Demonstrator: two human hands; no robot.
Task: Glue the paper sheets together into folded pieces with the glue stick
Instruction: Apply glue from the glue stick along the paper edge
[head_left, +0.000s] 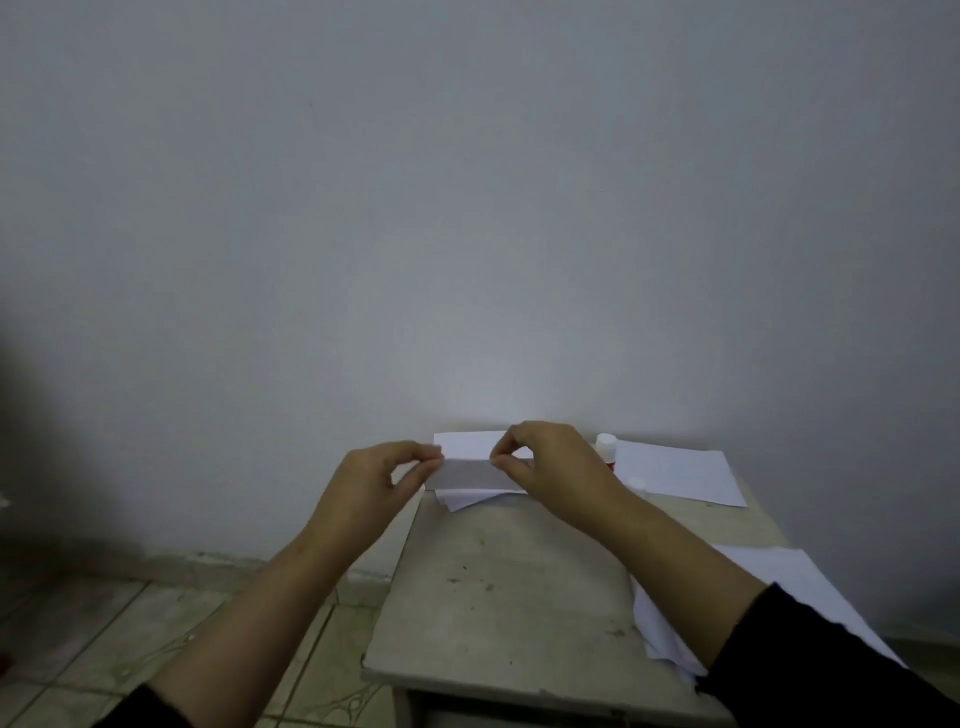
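A folded white paper piece (467, 475) is held up over the far left corner of a small worn table (509, 587). My left hand (371, 480) pinches its left end between thumb and fingertips. My right hand (550, 465) pinches the top crease near the middle. Under the piece, more white paper (467, 500) lies flat on the table. A glue stick (607, 448) with a white cap and red body stands behind my right hand. A small white cap (637, 484) lies beside my right wrist.
A flat white sheet (680, 475) lies at the table's far right. A stack of white sheets (810, 587) overhangs the near right edge, partly under my right sleeve. A grey wall stands right behind the table. Tiled floor (156, 623) lies to the left.
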